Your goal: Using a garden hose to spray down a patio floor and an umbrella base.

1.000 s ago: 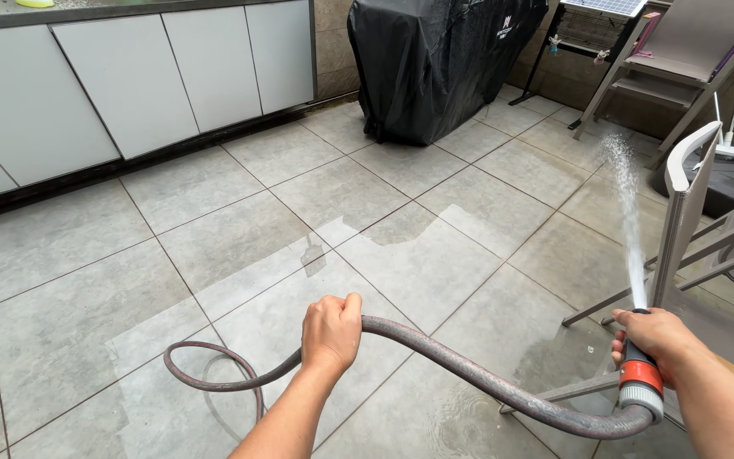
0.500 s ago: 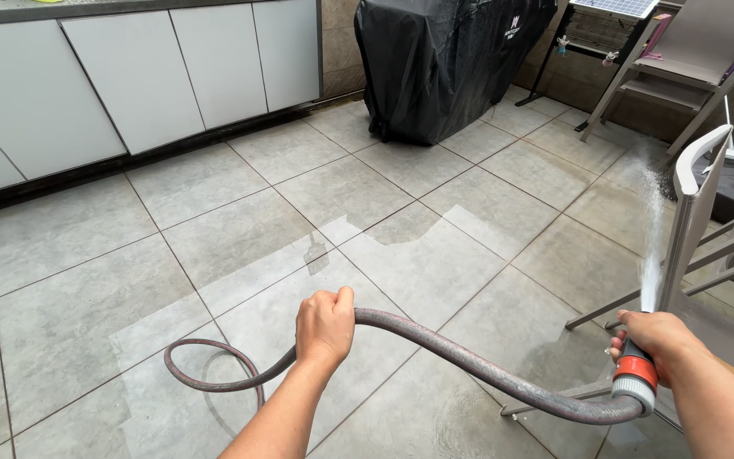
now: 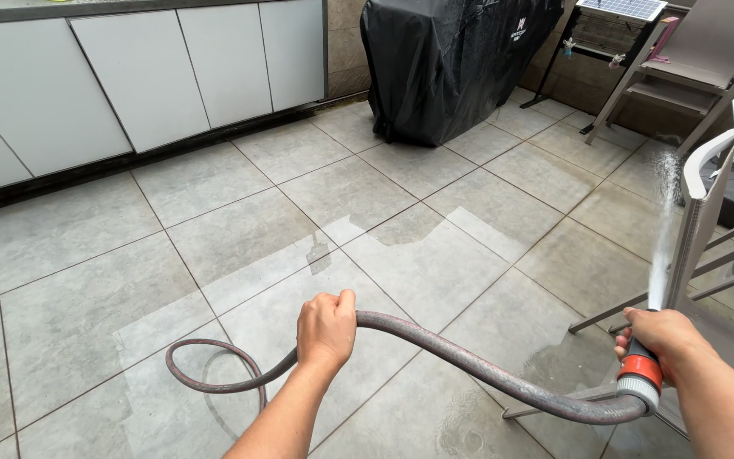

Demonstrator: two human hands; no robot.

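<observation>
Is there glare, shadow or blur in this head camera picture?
Head view: soft even daylight, no hard shadows; the wet floor tiles reflect pale sky as glare; the water spray is blurred by motion; the left hand, right hand and hose are sharp; cabinet lines bend slightly near the edges.

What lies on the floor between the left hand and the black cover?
In the head view, only floor tiles, partly wet, lie between the left hand and the black cover; nothing stands there.

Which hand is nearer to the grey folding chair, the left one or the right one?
The right. The right hand grips the hose nozzle just below the grey folding chair. The left hand holds the hose farther left, over the wet tiles.
</observation>
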